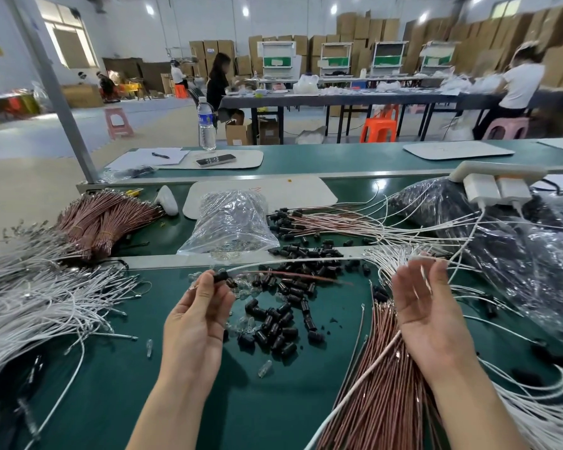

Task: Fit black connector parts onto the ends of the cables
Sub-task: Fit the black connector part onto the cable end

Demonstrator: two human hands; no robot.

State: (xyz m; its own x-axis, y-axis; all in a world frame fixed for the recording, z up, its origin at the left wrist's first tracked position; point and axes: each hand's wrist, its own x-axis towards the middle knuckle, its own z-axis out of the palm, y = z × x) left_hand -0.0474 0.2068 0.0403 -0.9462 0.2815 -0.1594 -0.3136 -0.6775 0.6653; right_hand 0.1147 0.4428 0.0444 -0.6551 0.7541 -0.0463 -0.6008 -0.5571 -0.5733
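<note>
Currently, the left hand (198, 311) is raised palm-up over the green table (182, 401), thumb and fingertips pinching one black connector part (222, 277). A white cable (293, 262) and a copper-coloured cable (301, 277) run from that connector off to the right, above the table.

The right hand (427, 315) is also palm-up, with fingers loosely bent and motion-blurred. Thin white wire crosses near its fingertips; cannot tell whether it grips any of it. It hovers over a fan of copper-coloured cables (382, 388) that lies on the table's right side.

Between the hands is a loose pile of black connector parts (278, 324), scattered on the table. A few small clear plastic pieces (264, 368) lie near it.

At the left is a big heap of white cables (30, 300), with tied bundles of copper-coloured cables (101, 222) behind it. At centre back is a crumpled clear plastic bag (231, 222). Just to its right lie cables with black connectors already on their ends (309, 220).

On the far right is a dark plastic bag (520, 251) with white wires draped over it, and above it a white power strip with chargers (498, 186).

On the back bench there are a water bottle (206, 125), a phone (216, 160) and a pen (160, 155) on paper.
</note>
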